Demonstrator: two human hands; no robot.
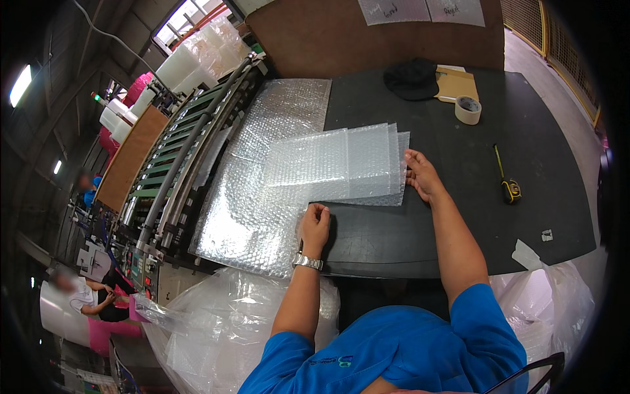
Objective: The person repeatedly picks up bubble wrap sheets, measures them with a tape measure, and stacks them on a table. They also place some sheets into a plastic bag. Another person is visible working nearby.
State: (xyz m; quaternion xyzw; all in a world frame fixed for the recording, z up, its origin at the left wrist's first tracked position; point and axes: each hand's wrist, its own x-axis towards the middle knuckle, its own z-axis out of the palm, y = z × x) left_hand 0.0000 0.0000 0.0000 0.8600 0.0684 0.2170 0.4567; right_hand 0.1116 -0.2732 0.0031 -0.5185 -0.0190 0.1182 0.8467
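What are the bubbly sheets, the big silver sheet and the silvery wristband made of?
The bubbly sheets: likely plastic, cloudy and glossy, with rows of little bumps. The big silver sheet: probably foil-faced bubble plastic; it's bumpy and very shiny. The silvery wristband: looks like metal, because its segments gleam.

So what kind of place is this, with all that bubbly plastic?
It looks like a factory or packing workshop. You can see a long machine with green slats, clear bubble-wrap sheets on a dark worktable, and big whitish rolls behind.
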